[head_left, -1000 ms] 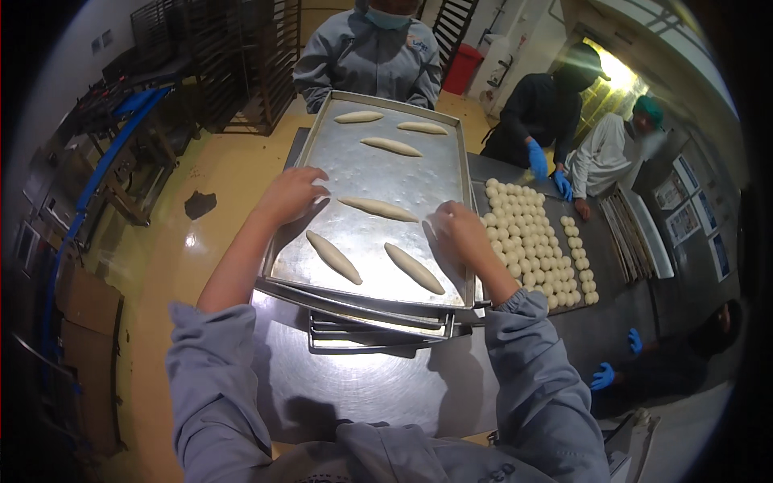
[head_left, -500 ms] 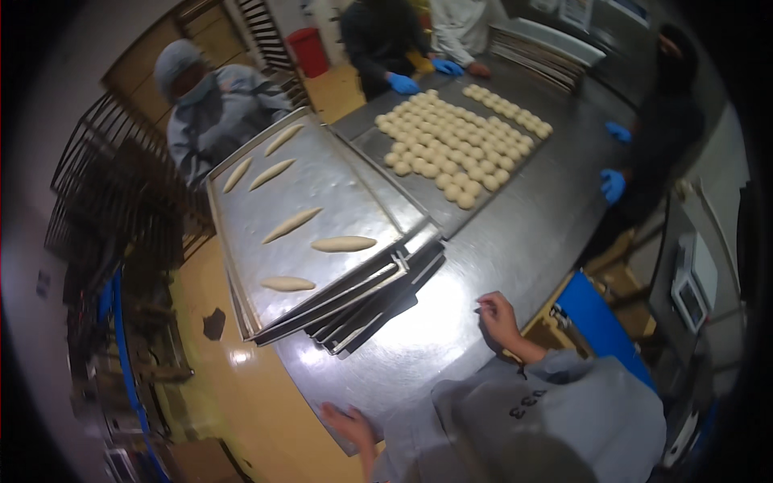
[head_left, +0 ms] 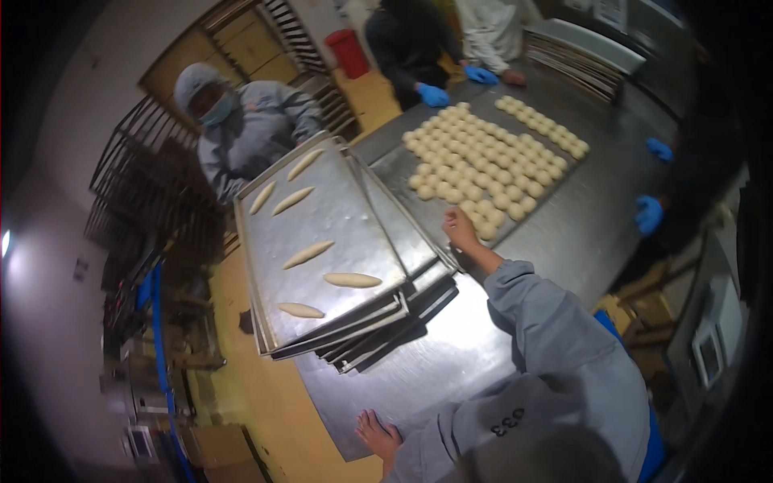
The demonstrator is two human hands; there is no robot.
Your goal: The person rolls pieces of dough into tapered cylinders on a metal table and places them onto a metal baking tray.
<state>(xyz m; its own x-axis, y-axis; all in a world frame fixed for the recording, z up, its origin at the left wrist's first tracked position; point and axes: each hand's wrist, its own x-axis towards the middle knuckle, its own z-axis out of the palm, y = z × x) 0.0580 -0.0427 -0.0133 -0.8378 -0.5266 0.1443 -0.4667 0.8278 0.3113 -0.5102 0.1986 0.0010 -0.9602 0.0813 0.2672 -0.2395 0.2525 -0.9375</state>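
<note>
My right hand [head_left: 461, 230] reaches forward to the near left corner of a field of round, pale dough balls [head_left: 483, 165] on a flat tray. Its fingers are curled in beside the nearest balls; whether one is between them is hidden. My left hand [head_left: 378, 435] rests flat at the near edge of the metal table [head_left: 459, 338], fingers spread and holding nothing. Between the hands and the far left, a metal baking tray [head_left: 274, 258] tops a stack of trays and carries several long, pointed dough pieces [head_left: 353, 280].
Past the tray stack stands a person [head_left: 250, 121] in grey with a mask. Blue-gloved hands [head_left: 433, 95] of others rest by the dough at the far side and right. Stacked trays [head_left: 576, 68] stand at the back. A scale [head_left: 708, 354] is at right, a red bin [head_left: 347, 54] far off.
My right hand has moved forward and left, from over the near table to the dough balls. My left hand now lies flat on the table edge. The view has shifted.
</note>
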